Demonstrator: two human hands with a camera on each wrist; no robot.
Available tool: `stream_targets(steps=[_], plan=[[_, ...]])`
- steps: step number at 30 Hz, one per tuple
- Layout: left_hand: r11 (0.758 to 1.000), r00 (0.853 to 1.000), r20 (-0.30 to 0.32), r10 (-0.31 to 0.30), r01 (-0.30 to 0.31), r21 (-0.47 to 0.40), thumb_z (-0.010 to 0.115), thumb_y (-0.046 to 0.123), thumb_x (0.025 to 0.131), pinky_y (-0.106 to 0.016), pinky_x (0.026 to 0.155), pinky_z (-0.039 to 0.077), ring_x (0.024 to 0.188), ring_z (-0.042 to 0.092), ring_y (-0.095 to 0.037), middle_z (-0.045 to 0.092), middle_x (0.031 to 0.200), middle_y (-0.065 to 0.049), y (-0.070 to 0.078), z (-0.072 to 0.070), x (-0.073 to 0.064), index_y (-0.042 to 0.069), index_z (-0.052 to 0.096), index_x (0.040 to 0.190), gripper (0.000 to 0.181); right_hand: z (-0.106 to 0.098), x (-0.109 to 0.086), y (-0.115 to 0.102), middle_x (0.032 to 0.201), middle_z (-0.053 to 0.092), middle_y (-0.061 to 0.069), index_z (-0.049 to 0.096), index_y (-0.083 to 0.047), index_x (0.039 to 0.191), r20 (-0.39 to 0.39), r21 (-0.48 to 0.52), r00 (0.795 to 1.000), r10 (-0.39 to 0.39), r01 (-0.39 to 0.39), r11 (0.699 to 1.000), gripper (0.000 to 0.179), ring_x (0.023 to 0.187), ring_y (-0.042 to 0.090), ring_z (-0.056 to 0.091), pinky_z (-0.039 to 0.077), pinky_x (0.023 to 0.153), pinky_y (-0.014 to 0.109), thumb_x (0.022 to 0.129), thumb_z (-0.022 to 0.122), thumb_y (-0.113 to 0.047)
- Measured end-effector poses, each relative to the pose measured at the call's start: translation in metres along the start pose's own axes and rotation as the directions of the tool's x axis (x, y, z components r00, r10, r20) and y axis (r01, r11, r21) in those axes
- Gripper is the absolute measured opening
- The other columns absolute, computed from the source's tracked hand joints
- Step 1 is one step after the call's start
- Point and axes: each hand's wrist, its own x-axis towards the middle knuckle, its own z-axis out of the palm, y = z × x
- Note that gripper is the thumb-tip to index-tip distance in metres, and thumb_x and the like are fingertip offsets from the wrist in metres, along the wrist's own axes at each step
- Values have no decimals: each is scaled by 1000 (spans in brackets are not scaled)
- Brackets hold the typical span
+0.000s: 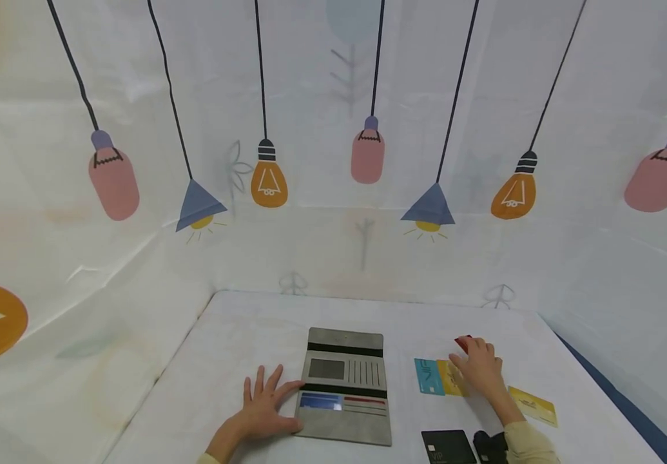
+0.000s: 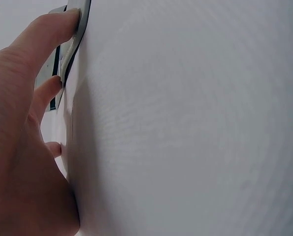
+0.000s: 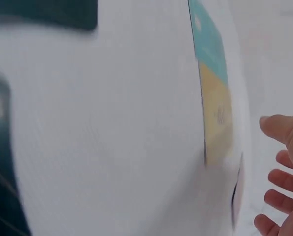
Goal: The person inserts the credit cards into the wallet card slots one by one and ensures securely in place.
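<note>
An unfolded grey wallet [image 1: 343, 425] lies flat, with a blue-and-white card [image 1: 321, 401] in its lower section. At its left edge, my left hand [image 1: 260, 412] spreads its fingers, thumb and forefinger touching the rim. The left wrist view catches the wallet [image 2: 70, 54] edge-on at the thumb tip. Over the cards on the right hovers my right hand [image 1: 480, 368], fingers apart and loosely bent, holding nothing in the right wrist view. Near its fingertips is a red card [image 1: 463, 343], mostly hidden. A teal card [image 1: 428, 376] and a yellow card [image 1: 448, 379] lie to its left.
Another yellow card [image 1: 533, 406] lies right of the right wrist. Nearer me are a black card [image 1: 448, 446] marked VIP and a dark item [image 1: 490, 446] partly covered by the sleeve. A white printed sheet [image 1: 321, 251] rises behind the white table [image 1: 234, 335].
</note>
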Motion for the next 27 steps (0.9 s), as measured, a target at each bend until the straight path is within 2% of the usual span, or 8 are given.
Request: stream_targets(steps=[6, 9, 13, 17, 22, 27], plan=[[1000, 1000, -2, 10, -10, -1, 76, 60, 72, -73, 108, -11, 145, -8, -55, 18, 161, -21, -1, 0, 2, 32, 52, 140, 77, 0, 7, 30, 131, 36, 41, 35, 14, 138, 41, 32, 984, 172, -173, 984, 71, 119, 54, 30, 32, 94, 72, 92, 64, -31], [1000, 1000, 5, 4, -4, -11, 76, 59, 72, -74, 108, -12, 145, -8, -56, 18, 161, -21, 0, 0, 2, 31, 52, 140, 77, 2, 8, 38, 131, 32, 42, 31, 17, 139, 66, 27, 973, 221, -223, 974, 77, 121, 55, 28, 29, 94, 76, 92, 63, -35], [1000, 1000, 15, -20, 20, -6, 76, 59, 73, -73, 108, -12, 145, -8, -55, 18, 162, -21, 0, -1, 2, 32, 52, 140, 76, 5, 10, 41, 130, 32, 43, 30, 19, 138, 95, -18, 966, 242, -241, 970, 78, 120, 55, 28, 29, 93, 78, 93, 61, -37], [1000, 1000, 3, -13, 13, 10, 76, 58, 73, -73, 108, -11, 145, -7, -55, 18, 162, -20, 2, -1, 2, 32, 51, 140, 76, 2, 13, 36, 126, 35, 43, 33, 19, 136, 99, -29, 964, 245, -244, 969, 74, 117, 55, 30, 31, 92, 78, 94, 62, -35], [1000, 1000, -8, -3, 3, 8, 76, 58, 73, -74, 108, -10, 145, -6, -55, 19, 161, -21, 3, -2, 0, 30, 52, 140, 76, -1, 17, 32, 118, 39, 43, 38, 20, 132, 119, -22, 953, 278, -277, 961, 70, 113, 56, 32, 34, 91, 74, 94, 62, -33], [1000, 1000, -11, 11, -11, -20, 76, 60, 73, -73, 108, -13, 145, -8, -56, 19, 161, -21, -1, 2, 1, 31, 52, 139, 77, 1, 19, 34, 118, 36, 44, 37, 21, 130, 134, 26, 939, 316, -322, 946, 70, 113, 57, 29, 31, 92, 73, 91, 62, -31]])
